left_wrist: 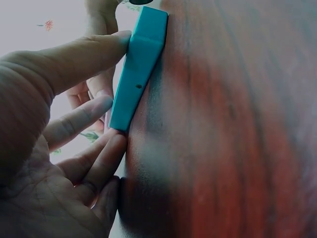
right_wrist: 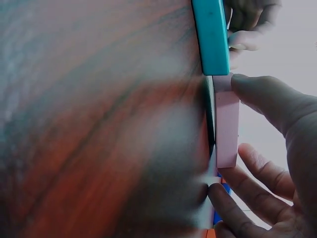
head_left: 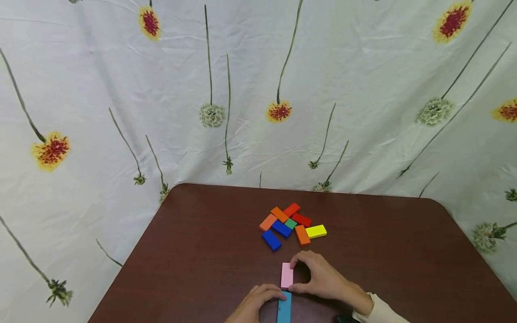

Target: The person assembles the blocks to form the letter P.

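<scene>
A pink block (head_left: 287, 275) lies lengthwise on the table, end to end with a teal block (head_left: 284, 307) nearer the front edge. My right hand (head_left: 323, 276) holds the pink block from its right side, thumb by the near end and fingers by the far end. In the right wrist view, the pink block (right_wrist: 227, 124) sits right against the end of the teal block (right_wrist: 212, 37). My left hand (head_left: 255, 303) holds the teal block, fingertips at its far end. The left wrist view shows the thumb (left_wrist: 106, 47) against the teal block's side.
Beyond the hands lies a loose cluster of blocks: blue (head_left: 271, 240), orange (head_left: 302, 235), yellow (head_left: 316, 231), green (head_left: 290, 224) and red (head_left: 301, 219) among them. The dark brown table (head_left: 181, 269) ends at a flowered white cloth (head_left: 250, 80). A small dark object (head_left: 343, 318) shows below the right wrist.
</scene>
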Demonstrator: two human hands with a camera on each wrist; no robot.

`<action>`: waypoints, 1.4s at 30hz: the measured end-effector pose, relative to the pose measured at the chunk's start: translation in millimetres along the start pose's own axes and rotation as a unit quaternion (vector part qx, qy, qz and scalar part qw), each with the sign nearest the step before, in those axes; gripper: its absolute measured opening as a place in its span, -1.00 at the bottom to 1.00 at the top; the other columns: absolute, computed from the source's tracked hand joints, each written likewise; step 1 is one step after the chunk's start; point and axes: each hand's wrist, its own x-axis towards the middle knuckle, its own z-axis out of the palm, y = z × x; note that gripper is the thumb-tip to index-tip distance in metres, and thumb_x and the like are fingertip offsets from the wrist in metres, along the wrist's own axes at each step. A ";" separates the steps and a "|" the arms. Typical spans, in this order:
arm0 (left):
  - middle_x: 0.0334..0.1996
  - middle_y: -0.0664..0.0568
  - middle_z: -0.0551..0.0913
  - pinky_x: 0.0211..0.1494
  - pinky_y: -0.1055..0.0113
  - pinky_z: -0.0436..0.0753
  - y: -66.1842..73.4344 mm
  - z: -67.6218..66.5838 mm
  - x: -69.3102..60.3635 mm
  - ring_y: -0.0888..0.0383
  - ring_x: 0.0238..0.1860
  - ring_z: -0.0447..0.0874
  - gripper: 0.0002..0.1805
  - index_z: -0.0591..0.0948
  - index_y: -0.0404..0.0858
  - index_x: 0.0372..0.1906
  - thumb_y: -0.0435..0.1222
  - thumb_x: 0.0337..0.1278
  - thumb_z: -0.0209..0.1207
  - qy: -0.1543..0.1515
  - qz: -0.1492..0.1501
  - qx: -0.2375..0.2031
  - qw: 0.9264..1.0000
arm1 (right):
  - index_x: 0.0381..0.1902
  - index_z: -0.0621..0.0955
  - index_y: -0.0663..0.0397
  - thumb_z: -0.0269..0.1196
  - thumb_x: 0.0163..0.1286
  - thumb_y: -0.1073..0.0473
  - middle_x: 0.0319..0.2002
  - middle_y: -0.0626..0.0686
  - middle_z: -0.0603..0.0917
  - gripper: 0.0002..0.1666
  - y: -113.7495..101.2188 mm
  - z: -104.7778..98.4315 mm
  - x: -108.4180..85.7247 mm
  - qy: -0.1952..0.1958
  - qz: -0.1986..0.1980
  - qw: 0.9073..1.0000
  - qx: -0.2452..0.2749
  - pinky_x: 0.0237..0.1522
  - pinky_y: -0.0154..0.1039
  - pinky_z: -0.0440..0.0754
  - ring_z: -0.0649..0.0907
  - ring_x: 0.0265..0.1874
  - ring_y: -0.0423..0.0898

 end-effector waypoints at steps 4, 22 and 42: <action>0.16 0.01 0.54 0.11 0.34 0.48 -1.5 2.5 -1.1 0.38 0.07 0.33 -0.40 0.60 -0.11 0.18 -0.09 -0.02 0.48 0.006 0.004 0.004 1.000 | -0.11 0.57 -0.22 0.44 0.16 -0.29 -0.10 -0.26 0.59 -0.51 0.3 1.3 -1.9 0.002 -0.001 1.000 -0.005 -0.01 -0.14 0.52 0.52 -0.10 -0.23; 0.16 0.04 0.52 0.14 0.32 0.48 -8.4 5.4 -3.0 0.34 0.11 0.35 -0.40 0.59 -0.08 0.20 -0.11 -0.01 0.48 0.007 0.005 -0.002 1.000 | -0.10 0.57 -0.21 0.43 0.19 -0.26 -0.08 -0.24 0.61 -0.54 0.8 2.7 -2.8 -0.020 -0.011 1.000 0.012 0.04 -0.19 0.53 0.49 -0.07 -0.25; 0.17 0.08 0.48 0.14 0.30 0.46 -2.1 2.5 -2.8 0.33 0.11 0.33 -0.38 0.59 -0.07 0.22 -0.02 0.02 0.47 0.002 -0.023 -0.005 1.000 | -0.13 0.57 -0.21 0.40 0.22 -0.29 -0.09 -0.25 0.59 -0.56 -3.2 7.3 -1.1 -0.005 -0.018 1.000 0.018 0.01 -0.19 0.52 0.48 -0.09 -0.24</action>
